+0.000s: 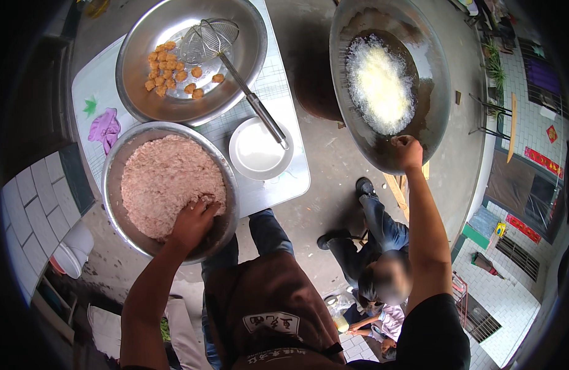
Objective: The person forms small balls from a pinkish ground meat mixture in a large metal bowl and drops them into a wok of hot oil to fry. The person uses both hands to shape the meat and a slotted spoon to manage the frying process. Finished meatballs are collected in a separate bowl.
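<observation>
My left hand presses its fingers into a pale pink minced mixture, near its lower right side, in a large steel bowl. My right hand is held with bent fingers over the near rim of a big metal wok; whether it holds something cannot be told. Pale foam bubbles in the oil. A second steel basin holds fried brown balls and a wire skimmer, whose handle reaches over a white bowl.
The bowls stand on a light table with a purple cloth. A person sits close below the wok, near some wood. More people are farther back. White buckets stand at the left.
</observation>
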Tool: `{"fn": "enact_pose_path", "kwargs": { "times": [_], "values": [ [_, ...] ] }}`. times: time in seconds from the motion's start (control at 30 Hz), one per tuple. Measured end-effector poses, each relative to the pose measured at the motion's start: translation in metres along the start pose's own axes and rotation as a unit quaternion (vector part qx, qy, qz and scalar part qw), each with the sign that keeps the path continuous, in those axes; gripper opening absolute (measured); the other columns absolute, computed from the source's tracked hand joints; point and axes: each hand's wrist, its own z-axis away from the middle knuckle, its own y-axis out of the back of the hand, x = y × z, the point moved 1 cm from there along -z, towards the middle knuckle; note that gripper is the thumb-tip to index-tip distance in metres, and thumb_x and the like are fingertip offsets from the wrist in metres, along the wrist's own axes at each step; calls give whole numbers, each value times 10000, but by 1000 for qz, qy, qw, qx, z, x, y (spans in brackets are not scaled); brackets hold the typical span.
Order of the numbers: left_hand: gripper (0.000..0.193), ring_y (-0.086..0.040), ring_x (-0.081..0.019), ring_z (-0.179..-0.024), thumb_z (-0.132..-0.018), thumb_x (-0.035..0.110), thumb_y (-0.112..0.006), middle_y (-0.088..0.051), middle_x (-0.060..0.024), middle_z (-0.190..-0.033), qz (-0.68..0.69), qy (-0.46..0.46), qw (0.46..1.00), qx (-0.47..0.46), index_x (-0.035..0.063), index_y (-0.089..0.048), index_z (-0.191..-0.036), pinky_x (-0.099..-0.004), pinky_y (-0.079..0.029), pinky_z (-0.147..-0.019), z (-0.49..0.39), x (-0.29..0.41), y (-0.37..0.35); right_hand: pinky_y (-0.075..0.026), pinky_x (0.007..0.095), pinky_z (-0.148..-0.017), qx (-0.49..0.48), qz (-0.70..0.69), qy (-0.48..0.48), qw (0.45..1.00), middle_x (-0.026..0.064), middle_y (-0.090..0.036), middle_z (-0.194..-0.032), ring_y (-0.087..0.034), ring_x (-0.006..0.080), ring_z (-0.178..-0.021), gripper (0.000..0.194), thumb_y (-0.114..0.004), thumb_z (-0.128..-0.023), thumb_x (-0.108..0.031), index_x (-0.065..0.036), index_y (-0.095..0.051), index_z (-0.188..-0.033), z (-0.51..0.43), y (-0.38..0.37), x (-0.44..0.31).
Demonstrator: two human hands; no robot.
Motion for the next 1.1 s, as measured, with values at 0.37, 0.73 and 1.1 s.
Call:
{"fn": "enact_pose_path", "kwargs": {
  "times": [0.37,0.73,1.1],
  "values": [
    [114,-675,-286,-854,-872,47,-734,-658,-142,-836,390,168,905,30,12,-648,-805,-382,-529,-792,2,7,28,-489,247,-730,52,-302,66,950,45,-708,-884,-611,95,-774,164,-637,-1006,-80,27,-721,-1096,84,25,-112],
    [260,-674,-243,-883,-857,133,-836,-661,-114,-880,460,254,829,191,40,-643,-1005,-357,-531,-797,-1,10,35,-530,256,-720,-189,-416,160,875,81,-690,-978,-648,104,-799,118,-650,-1007,-25,41,-710,-1086,270,-46,-291],
    [166,-579,-93,-853,-891,13,-773,-577,2,-823,506,275,788,216,48,-611,-891,-273,-500,-801,-11,2,26,-561,317,-701,-252,-379,242,857,149,-694,-950,-690,211,-768,140,-627,-936,20,41,-688,-1060,311,-67,-345]
  ]
}}
